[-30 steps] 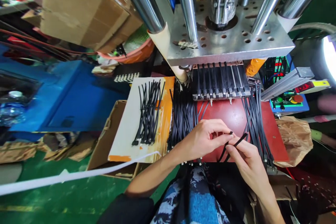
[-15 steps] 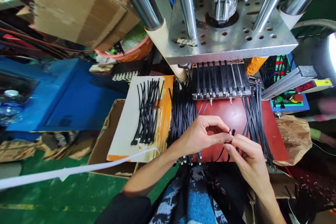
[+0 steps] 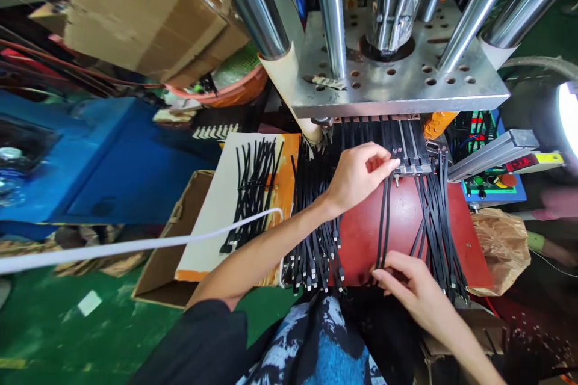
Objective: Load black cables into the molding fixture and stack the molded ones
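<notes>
Black cables (image 3: 383,216), two of them, are lying stretched across the red surface (image 3: 361,234) in the center of the frame. The left hand (image 3: 361,175) is pinching their upper ends with its fingers at the mold fixture (image 3: 409,144), while the right hand (image 3: 413,292) near the bottom is pressing its fingers on their lower ends. Bundles of cables (image 3: 316,228) are sitting on both sides.

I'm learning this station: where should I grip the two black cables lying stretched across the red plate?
Probably near their two ends, from above. The cables lie flat and straight on the red plate, with bare plate on both sides. The left hand pinches the far ends at the mould; the right hand holds the near ends at the plate's front edge.
</notes>
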### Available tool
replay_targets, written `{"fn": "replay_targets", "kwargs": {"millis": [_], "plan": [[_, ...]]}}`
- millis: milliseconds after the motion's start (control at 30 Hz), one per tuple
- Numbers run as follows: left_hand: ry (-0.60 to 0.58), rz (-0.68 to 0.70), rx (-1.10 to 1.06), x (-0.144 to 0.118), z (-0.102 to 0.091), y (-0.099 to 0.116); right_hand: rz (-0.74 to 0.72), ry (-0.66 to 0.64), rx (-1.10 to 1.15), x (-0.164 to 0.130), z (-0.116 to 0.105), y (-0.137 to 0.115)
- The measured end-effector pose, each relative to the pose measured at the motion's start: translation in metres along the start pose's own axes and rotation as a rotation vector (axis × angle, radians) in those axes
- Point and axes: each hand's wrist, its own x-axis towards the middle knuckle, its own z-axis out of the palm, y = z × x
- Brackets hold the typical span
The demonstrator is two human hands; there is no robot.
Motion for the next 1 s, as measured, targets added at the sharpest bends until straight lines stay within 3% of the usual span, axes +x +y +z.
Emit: {"fn": "replay_targets", "kwargs": {"millis": [67,133,233,333,433,533,600,800,1000], "plan": [[-0.052,0.019,0.091,0.025,0.005,-0.009,-0.049,-0.011,-0.132,0.009,-0.037,-0.011],[-0.086,0.022,0.203,0.048,0.012,-0.016,-0.114,0.069,-0.228,0.033,-0.079,-0.025],[-0.004,-0.036,0.298,0.07,0.02,-0.024,-0.188,0.218,-0.247,0.086,-0.132,-0.039],[0.098,-0.103,0.244,0.068,0.02,-0.029,-0.239,0.241,-0.205,0.136,-0.161,-0.042],[-0.042,0.145,0.232,0.044,0.01,-0.031,-0.265,0.16,-0.222,0.168,-0.176,-0.041],[-0.325,0.473,0.434,0.019,0.0,-0.032,-0.226,0.105,-0.237,0.186,-0.184,-0.039],[-0.426,0.563,0.579,0.011,-0.003,-0.032,-0.2,0.108,-0.259,0.193,-0.186,-0.036],[-0.465,0.592,0.845,0.013,0.008,-0.023,-0.285,0.281,-0.341,0.196,-0.184,-0.023],[-0.405,0.513,0.952,0.004,0.024,-0.009,-0.32,0.3,-0.232,0.19,-0.181,-0.018]]}}
